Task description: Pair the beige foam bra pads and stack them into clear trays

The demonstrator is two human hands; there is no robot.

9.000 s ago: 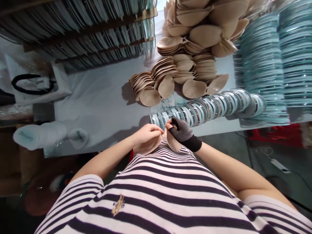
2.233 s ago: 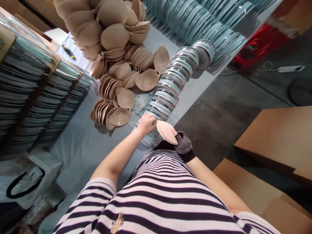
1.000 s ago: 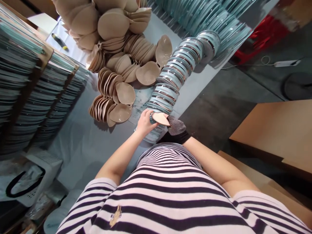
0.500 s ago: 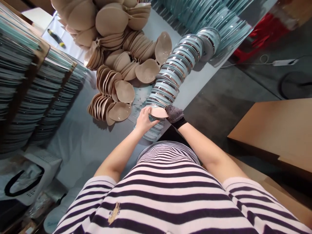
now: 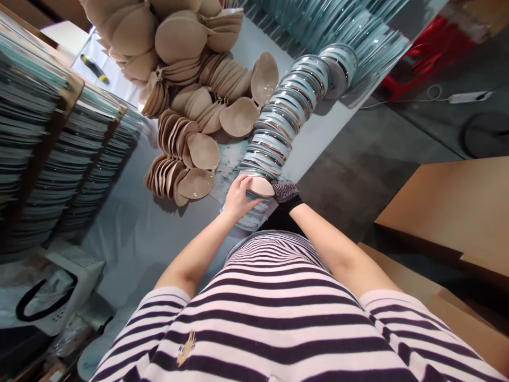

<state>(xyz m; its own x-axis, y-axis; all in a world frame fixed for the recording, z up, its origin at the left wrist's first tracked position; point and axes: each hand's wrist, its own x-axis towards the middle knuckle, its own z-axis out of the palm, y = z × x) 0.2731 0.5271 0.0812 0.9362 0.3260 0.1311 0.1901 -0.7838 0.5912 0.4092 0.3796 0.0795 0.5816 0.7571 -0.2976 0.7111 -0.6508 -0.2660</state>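
Note:
My bare left hand pinches the left end of a beige bra cup, with thumb below and fingers above. The dark, dotted glove on my right hand is closed at the cup's right tip; its fingertips are partly hidden. Just beyond and beneath the cup runs a long row of round, clear glossy discs, curving away to the upper right. To the left, more beige bra cups lie nested in rows, some joined in pairs with shiny inner faces.
Clear sheets stand in dense stacks at the left and far end of the white-covered table. A black and yellow cutter lies at the upper left. Cardboard boxes stand on the right, and a white basket at lower left.
The bra cup has shifted very slightly right and down, and its pale face shows a little more. Both hands keep their hold, and the view has moved slightly.

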